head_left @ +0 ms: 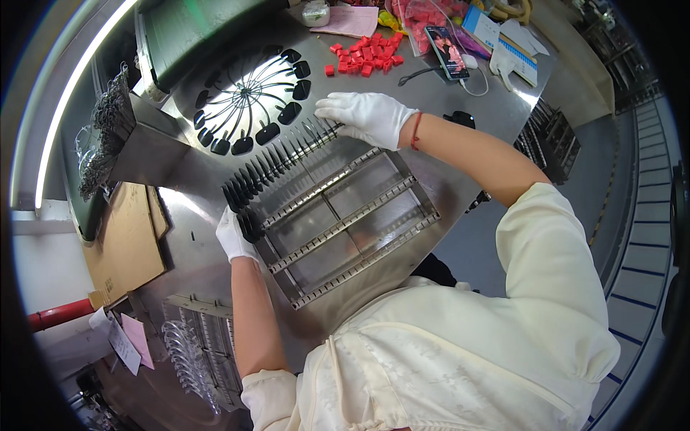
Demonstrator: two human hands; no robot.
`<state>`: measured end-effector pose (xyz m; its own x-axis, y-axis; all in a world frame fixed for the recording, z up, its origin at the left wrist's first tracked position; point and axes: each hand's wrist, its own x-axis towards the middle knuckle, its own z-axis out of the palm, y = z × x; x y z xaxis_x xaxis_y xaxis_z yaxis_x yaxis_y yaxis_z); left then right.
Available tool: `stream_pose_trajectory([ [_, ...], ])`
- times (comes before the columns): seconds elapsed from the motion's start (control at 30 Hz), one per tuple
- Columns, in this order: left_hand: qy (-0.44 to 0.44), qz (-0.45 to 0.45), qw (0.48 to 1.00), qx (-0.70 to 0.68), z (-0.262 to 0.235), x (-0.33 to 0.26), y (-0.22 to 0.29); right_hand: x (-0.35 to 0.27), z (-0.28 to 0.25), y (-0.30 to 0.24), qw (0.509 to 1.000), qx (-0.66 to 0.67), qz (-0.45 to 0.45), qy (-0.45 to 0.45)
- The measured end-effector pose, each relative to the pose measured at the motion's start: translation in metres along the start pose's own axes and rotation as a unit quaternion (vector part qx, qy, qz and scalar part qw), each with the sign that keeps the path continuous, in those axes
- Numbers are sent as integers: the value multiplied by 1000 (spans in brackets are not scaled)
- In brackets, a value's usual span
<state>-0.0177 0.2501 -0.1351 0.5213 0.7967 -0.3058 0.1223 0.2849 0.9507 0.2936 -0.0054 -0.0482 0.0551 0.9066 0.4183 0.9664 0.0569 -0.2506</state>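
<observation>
Black pieces (pixel 248 179) under gloved hands.

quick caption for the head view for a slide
Two white-gloved hands, left and right, rest at either end of a row of black pieces on a metal rack.

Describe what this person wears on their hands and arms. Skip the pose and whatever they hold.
Both hands wear white fabric gloves: the left hand and the right hand. A thin red string bracelet circles the right wrist just behind the glove cuff. The forearms are bare. A cream short-sleeved top with loose, puffed sleeves covers the upper arms and shoulders. No watch or rings show.
</observation>
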Motion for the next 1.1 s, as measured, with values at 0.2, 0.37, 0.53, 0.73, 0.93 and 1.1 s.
stream_pose_trajectory([
  [0.2,0,118,969,216,-4,-9,2,13,-14,25,950,171,262,4],
  [0.37,-13,175,872,457,-7,-18,14,-2,-36,31,900,317,279,-103],
  [0.53,-25,246,805,539,-9,-14,15,-60,-107,25,821,420,352,159],
  [0.73,-18,260,918,299,-8,-15,9,-145,-136,38,870,-60,470,-139],
  [0.93,89,161,974,134,9,-68,54,-151,-62,36,806,-132,563,-128],
  [1.1,68,233,965,104,38,-119,86,-150,-48,30,797,-141,586,-39],
])
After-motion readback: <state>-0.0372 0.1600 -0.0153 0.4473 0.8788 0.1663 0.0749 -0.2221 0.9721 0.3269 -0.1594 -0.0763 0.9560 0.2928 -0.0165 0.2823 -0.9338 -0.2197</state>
